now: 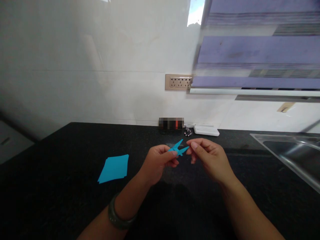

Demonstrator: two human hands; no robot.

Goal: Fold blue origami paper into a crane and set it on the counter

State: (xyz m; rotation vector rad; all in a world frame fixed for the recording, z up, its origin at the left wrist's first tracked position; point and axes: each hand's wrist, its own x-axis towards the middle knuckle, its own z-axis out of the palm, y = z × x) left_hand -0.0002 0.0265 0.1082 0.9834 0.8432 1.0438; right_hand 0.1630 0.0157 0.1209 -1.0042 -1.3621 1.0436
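A small piece of folded blue paper with two long narrow points is held above the dark counter. My left hand is closed on its body, thumb on top. At the tip of the lower right point, the thumb and fingers of my right hand pinch together, covering the very end. The other point sticks up freely between the hands. Left of my hands lies a loose stack of square blue paper sheets, its corners slightly out of line.
The black counter meets a pale tiled wall. Against the wall sit a blurred-out dark box, a beaded bracelet and a white flat case. A steel sink is at the right. A purple blind hangs beside a socket panel.
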